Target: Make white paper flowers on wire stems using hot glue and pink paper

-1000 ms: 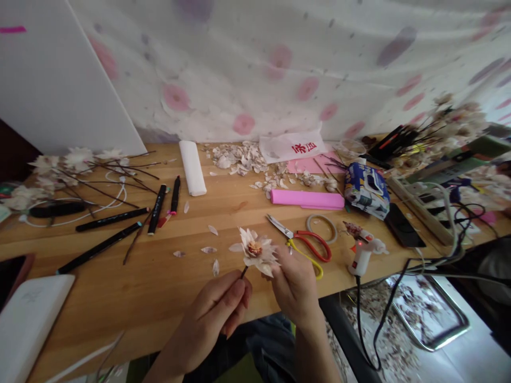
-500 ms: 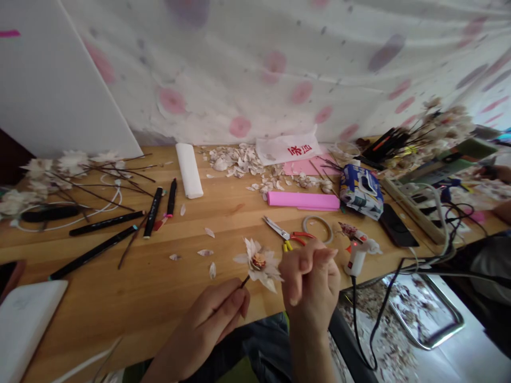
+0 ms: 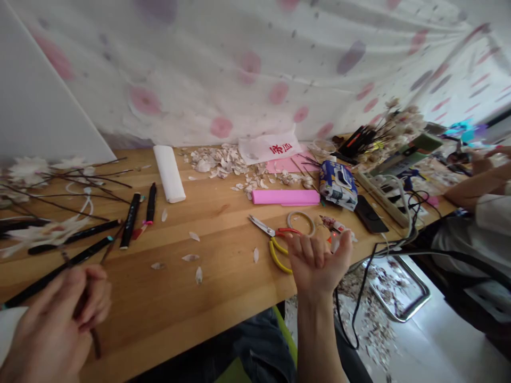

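Spreading wide, the table [image 3: 223, 276] carries it all: left hand [image 3: 51, 324] closed round a thin flower stem [image 3: 95, 343] at its near-left edge, right hand [image 3: 319, 260] open and empty beside the scissors [image 3: 268, 231]. Light and fragile, I'd say, so pinch the stem itself, gently.

Bare left hand [image 3: 56, 324] and right hand [image 3: 319, 263]; dark blue jeans [image 3: 247, 340] on legs.

Two red Chinese characters [image 3: 280, 148], upside down and unclear, on the white bag [image 3: 255, 153] well beyond the right hand [image 3: 319, 261].
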A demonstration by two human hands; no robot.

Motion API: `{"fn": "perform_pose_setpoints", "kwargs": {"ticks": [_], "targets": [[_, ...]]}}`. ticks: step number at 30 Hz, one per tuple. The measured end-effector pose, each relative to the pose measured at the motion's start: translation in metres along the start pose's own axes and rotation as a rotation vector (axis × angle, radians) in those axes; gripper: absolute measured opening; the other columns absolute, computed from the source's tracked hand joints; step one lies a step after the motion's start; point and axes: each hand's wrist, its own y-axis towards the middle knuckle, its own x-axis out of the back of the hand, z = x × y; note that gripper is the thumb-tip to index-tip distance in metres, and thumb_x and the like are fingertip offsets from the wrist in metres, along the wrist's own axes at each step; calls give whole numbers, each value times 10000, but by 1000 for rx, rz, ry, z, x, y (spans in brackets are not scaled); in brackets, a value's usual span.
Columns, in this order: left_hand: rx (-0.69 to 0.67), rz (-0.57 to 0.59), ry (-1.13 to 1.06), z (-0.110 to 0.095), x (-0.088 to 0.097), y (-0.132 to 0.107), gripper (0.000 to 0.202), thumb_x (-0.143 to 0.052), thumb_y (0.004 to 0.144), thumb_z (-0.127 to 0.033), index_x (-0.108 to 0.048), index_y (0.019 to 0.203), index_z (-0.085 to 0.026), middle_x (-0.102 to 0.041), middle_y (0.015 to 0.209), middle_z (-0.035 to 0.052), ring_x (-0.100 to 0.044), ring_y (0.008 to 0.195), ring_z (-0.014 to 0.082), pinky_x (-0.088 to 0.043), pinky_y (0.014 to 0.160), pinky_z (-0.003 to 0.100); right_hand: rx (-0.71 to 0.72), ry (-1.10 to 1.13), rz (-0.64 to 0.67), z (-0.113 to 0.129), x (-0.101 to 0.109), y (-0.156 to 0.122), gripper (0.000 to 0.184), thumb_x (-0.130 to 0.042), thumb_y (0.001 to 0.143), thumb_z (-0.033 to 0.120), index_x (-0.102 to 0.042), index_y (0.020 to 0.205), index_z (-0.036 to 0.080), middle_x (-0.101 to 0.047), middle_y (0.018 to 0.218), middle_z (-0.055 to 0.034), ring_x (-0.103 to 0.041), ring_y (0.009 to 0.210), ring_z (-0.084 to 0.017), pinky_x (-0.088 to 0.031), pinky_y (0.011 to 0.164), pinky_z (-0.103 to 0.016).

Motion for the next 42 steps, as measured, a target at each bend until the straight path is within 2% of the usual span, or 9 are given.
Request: {"fn": "perform_pose_setpoints", "kwargs": {"ticks": [3, 6, 13, 17, 23, 31, 34, 36, 42], "targets": [[38, 102, -102, 2, -30, -14, 386, -928, 631, -479, -650, 700, -220, -449, 460, -103, -343, 417, 36, -244, 389, 165, -184, 226, 23, -6, -17, -6, 659, -442, 871, 829, -749, 779, 254, -769, 914, -51, -712, 947, -206, -560, 875, -359], [17, 156, -156, 8, -71, -32, 437, -933, 613, -506, -725, 817, -180, -684, 687, -26, -346, 412, 11, -247, 369, 151, -353, 285, 112, -13, -37, -18, 836, -342, 844, 902, -695, 1269, 274, -624, 1453, -108, -528, 1389, -291, -450, 1093, -503], [226, 496, -406, 15, -131, -70, 578, -819, 681, -683, -687, 946, -188, -459, 519, -107, -200, 394, 27, -192, 357, 145, -494, 339, 281, -33, -55, -45, 932, -285, 814, 941, -652, 1372, 292, -559, 1531, -76, -419, 1488, -272, -311, 1226, -493], [331, 359, -387, 15, -139, -79, 586, -980, 435, -545, -591, 661, -170, -533, 538, -62, -402, 431, 47, -300, 393, 150, -527, 323, 364, -45, -60, -52, 934, -275, 831, 929, -690, 1334, 259, -547, 1539, -93, -411, 1494, -288, -264, 1254, -502], [299, 262, -393, 15, -131, -67, 661, -983, 395, -566, -453, 510, -188, -363, 426, -119, -260, 380, 14, -186, 364, 152, -557, 248, 446, -49, -58, -57, 738, -383, 935, 790, -708, 1318, 248, -599, 1491, -87, -531, 1405, -283, -306, 1244, -476], [196, 192, -437, 14, -118, -53, 498, -993, 451, -490, -687, 644, -149, -623, 523, -35, -387, 414, 33, -307, 405, 149, -592, 125, 421, -46, -49, -65, 463, -745, 887, 477, -725, 1285, 241, -625, 1459, -118, -600, 1344, -264, -437, 1167, -414], [127, 161, -457, 10, -109, -38, 462, -963, 522, -503, -750, 732, -151, -731, 592, 19, -279, 364, 1, -227, 370, 144, -663, -131, 222, -30, -24, -66, 293, -883, 777, 284, -808, 1057, 240, -757, 1259, -109, -779, 1014, -211, -627, 753, -219], [81, 159, -445, 9, -103, -30, 430, -939, 577, -496, -757, 745, -146, -757, 609, 46, -227, 353, -8, -171, 358, 148, -566, -291, 25, -14, 1, -64, 248, -911, 737, 265, -811, 961, 229, -811, 1097, -98, -791, 725, -157, -422, 357, -91], [47, 257, -288, 19, -100, -27, 365, -893, 672, -468, -779, 807, -150, -791, 670, 79, -288, 355, 3, -196, 359, 150, -183, -413, -209, 45, 73, -54, 569, -706, 829, 693, -593, 536, 219, -352, 268, 92, -177, 177, -53, -203, 219, -184]]}}
